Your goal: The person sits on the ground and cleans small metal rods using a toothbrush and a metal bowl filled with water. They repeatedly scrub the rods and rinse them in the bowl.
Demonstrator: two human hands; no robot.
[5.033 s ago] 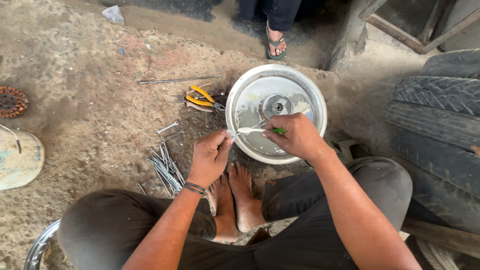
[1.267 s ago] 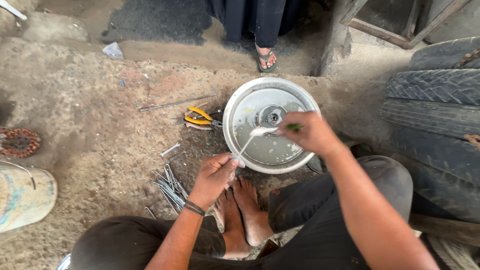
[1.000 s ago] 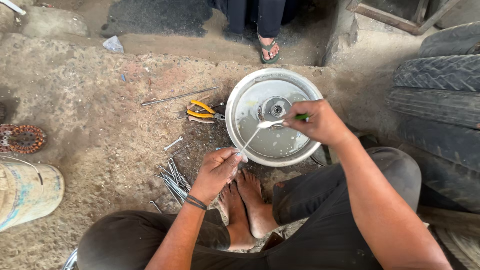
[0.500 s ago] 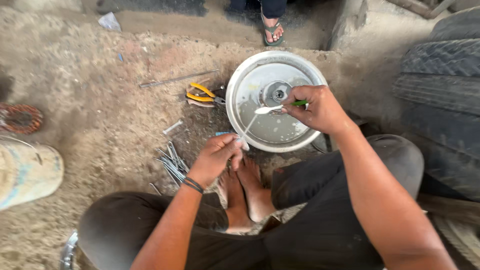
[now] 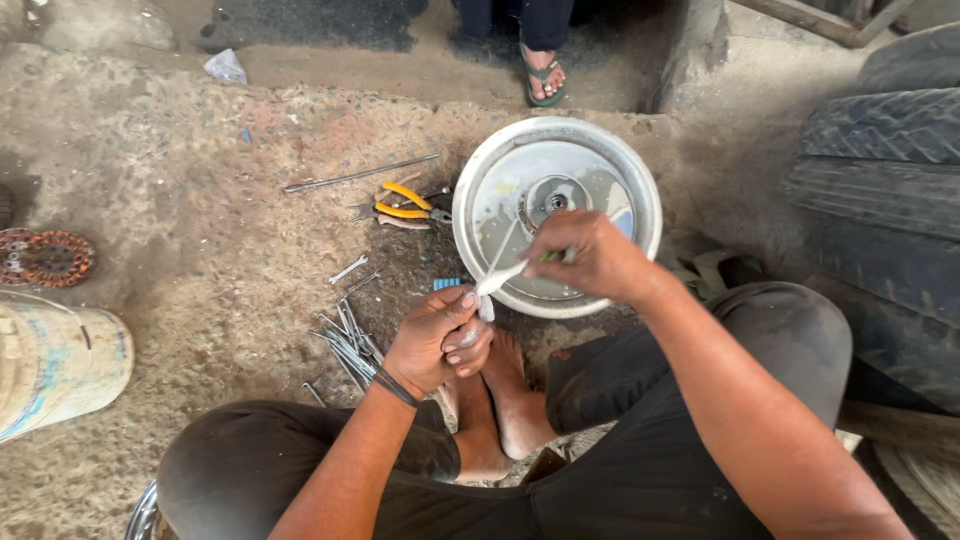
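My right hand (image 5: 592,258) grips a small brush (image 5: 503,279) with a white head and a green handle, held over the near rim of a round silver metal disc (image 5: 510,190) that lies flat on the ground. The brush head touches the fingertips of my left hand (image 5: 436,345), just in front of the disc. Those fingers are pinched on a small pale piece (image 5: 470,334) that is mostly hidden, so I cannot tell what it is. My bare feet (image 5: 495,405) rest right below both hands.
Yellow-handled pliers (image 5: 405,208) and a long thin rod (image 5: 360,173) lie left of the disc. A pile of metal spokes (image 5: 348,335) sits by my left hand. Stacked tyres (image 5: 880,200) stand at the right, a pale bucket (image 5: 55,365) and a rusty sprocket (image 5: 45,255) at the left. Another person's sandalled foot (image 5: 543,75) is beyond.
The brush head has come down off the disc's middle to my left hand's fingertips. My left hand has closed tighter on the small piece.
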